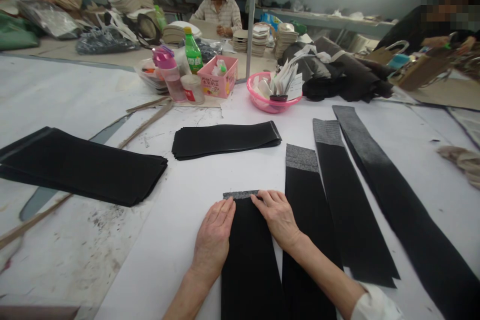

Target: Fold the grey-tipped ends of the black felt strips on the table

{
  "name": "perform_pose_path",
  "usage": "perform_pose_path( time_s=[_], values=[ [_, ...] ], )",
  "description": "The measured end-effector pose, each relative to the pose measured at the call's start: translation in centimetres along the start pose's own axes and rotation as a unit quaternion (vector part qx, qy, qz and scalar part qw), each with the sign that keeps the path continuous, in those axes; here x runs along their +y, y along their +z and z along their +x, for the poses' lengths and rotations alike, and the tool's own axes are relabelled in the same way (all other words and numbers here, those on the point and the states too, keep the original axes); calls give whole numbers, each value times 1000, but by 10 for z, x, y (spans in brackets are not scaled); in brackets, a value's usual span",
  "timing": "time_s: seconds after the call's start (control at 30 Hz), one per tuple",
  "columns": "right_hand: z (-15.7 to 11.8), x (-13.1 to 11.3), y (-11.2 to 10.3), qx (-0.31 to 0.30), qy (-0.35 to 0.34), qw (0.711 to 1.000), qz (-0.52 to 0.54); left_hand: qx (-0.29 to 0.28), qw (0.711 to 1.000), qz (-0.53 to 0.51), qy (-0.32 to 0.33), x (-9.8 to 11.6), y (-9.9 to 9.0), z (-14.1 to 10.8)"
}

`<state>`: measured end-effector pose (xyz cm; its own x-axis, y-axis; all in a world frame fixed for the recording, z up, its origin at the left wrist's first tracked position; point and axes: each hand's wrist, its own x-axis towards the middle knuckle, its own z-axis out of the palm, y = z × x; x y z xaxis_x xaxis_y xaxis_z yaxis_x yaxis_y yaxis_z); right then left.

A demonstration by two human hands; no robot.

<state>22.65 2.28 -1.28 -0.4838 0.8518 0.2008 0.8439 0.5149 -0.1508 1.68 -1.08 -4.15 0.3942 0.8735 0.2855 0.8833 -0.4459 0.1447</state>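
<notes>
A long black fabric strip (249,255) with a narrow grey top edge lies in front of me on the white table. My left hand (213,232) is closed at its upper left corner, fingers pressed together on the cloth. Across from it, my right hand (275,212) pinches the strip's upper right corner. Just right of that strip lies a stack of black strips with a grey end (302,157). Farther right are another grey-ended stack (356,200) and a longer dark strip pile (397,190). The lower ends of the nearest strips run out of view.
Black fabric stacks lie at left (75,162) and centre (225,140). Behind them stand a pink basin (268,105) of papers, a pink box (221,80), a green bottle (193,52) and a purple-lidded cup (168,75). A metal pole (251,20) rises behind. Other people sit beyond.
</notes>
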Motion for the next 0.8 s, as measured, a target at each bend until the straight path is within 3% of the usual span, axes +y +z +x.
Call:
perform_pose_path(
  time_s=[0.13, 0.33, 0.57, 0.8],
  values=[
    [-1, 2, -2, -6, -9, 1000, -1, -10, 1000, 4, -20, 0, -3, 2],
    [-5, 7, 1, 14, -9, 1000, 18, -22, 1000, 17, 9, -5, -11, 8],
    [-16, 9, -2, 35, 57, 996, 57, -23, 999, 13, 19, -9, -12, 15],
    [-10, 23, -25, -5, 116, 983, 141, -38, 999, -16, 24, -15, -22, 25]
  ],
)
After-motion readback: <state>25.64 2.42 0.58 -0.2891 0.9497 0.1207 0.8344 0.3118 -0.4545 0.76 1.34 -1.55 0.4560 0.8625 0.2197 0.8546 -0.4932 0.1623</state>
